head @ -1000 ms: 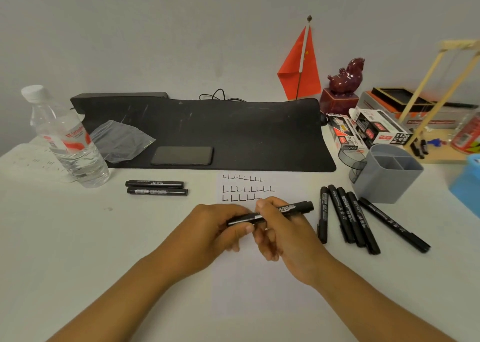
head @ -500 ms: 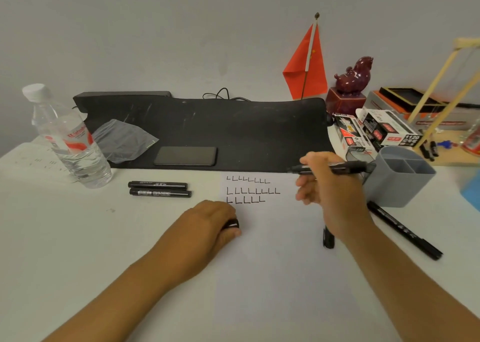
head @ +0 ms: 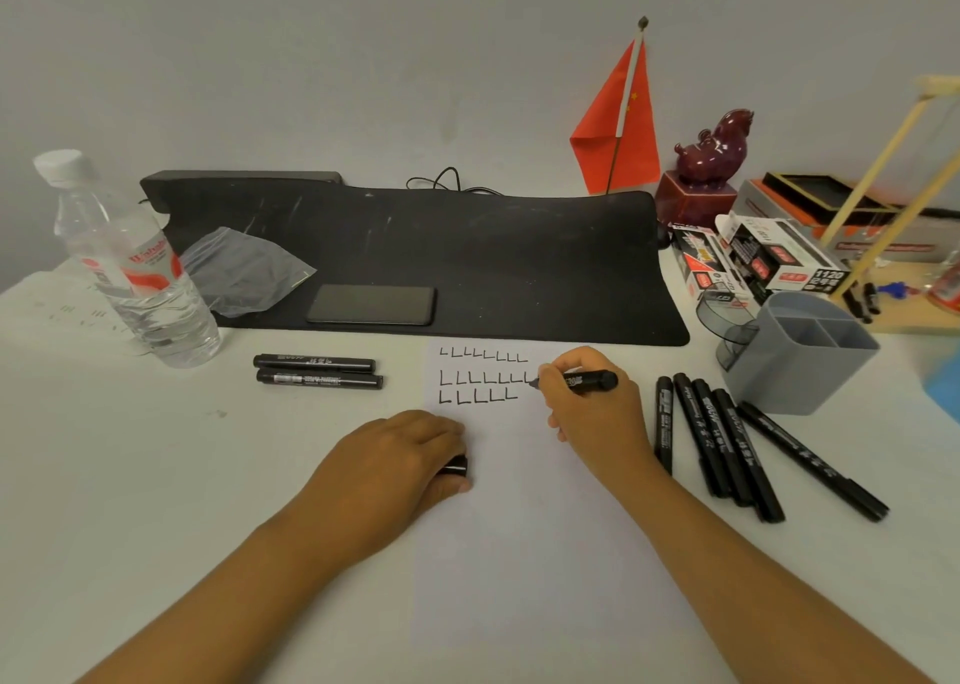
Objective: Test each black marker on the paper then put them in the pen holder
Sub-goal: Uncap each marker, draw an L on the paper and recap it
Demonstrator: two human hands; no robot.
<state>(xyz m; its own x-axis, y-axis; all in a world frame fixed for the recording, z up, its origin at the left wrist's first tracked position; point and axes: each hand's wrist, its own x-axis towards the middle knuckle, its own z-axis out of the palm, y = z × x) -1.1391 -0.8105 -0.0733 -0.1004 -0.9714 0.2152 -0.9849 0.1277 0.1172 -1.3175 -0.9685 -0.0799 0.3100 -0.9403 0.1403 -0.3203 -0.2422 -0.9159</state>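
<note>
A white sheet of paper [head: 519,527] lies in front of me with three rows of black L marks at its top. My right hand [head: 597,413] grips an uncapped black marker [head: 587,379], its tip down on the paper at the right end of the second row. My left hand [head: 405,460] rests on the paper's left edge and holds the marker's black cap [head: 456,465]. Several capped black markers [head: 727,444] lie in a fan right of the paper. Two more markers [head: 317,371] lie left of it. The grey pen holder [head: 800,356] stands at the right with nothing showing in its compartments.
A water bottle [head: 135,273] stands at the left. A black desk mat [head: 467,257] behind the paper carries a phone [head: 371,305] and a clear plastic bag [head: 244,270]. Marker boxes [head: 753,262], a red flag [head: 621,122], a dark red figurine [head: 711,148] and a wooden frame [head: 893,174] crowd the back right.
The hands pulled the cap off the marker; the left kept the cap and settled on the paper. The right hand swung out toward the pen holder, then brought the tip down on the paper.
</note>
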